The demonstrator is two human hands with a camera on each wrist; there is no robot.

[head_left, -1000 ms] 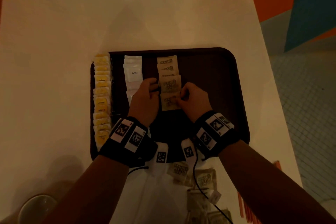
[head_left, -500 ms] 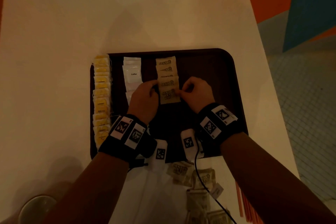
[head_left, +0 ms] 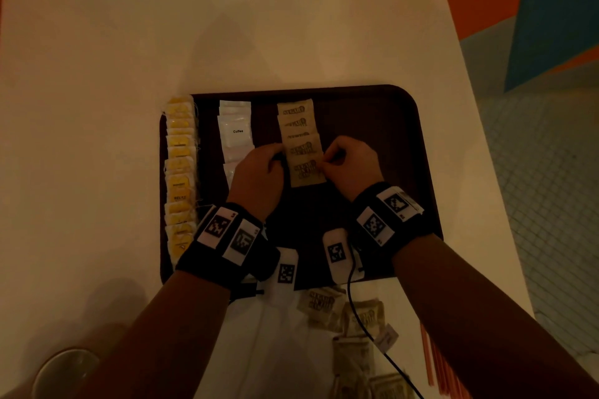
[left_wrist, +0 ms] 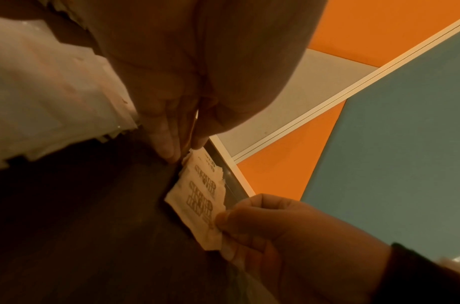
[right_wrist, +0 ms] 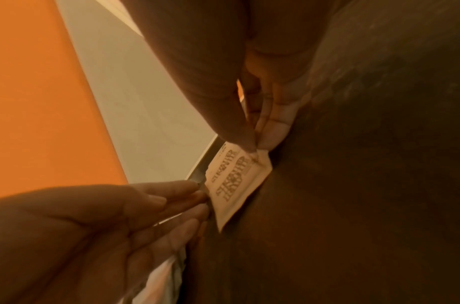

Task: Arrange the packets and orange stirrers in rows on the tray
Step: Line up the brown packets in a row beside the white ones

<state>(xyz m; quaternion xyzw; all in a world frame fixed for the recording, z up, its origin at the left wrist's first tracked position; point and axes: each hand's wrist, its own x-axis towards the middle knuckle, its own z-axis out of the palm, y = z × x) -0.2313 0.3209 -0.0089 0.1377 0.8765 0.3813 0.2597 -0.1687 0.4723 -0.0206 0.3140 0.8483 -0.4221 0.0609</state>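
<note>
A dark brown tray point(head_left: 372, 126) holds three rows: yellow packets point(head_left: 180, 172) on its left edge, white coffee packets point(head_left: 235, 133), and brown sugar packets point(head_left: 296, 126). The nearest brown sugar packet point(head_left: 306, 172) point(left_wrist: 200, 205) point(right_wrist: 236, 185) overlaps the one behind it. My right hand point(head_left: 321, 168) point(right_wrist: 257, 149) pinches its right edge between thumb and forefinger. The straight fingers of my left hand point(head_left: 279, 159) point(right_wrist: 202, 197) touch the row's left edge. Loose brown packets point(head_left: 324, 304) and orange stirrers point(head_left: 434, 359) lie on the table near me.
The tray sits on a white table point(head_left: 227, 42). Its right half is bare dark surface. A round cup or bowl point(head_left: 64, 372) stands at the near left corner. A black cable point(head_left: 366, 327) runs from my right wrist across the loose packets.
Both hands have slid the nearest brown packet a little toward the far side, closing it up against the row. The other rows have not moved.
</note>
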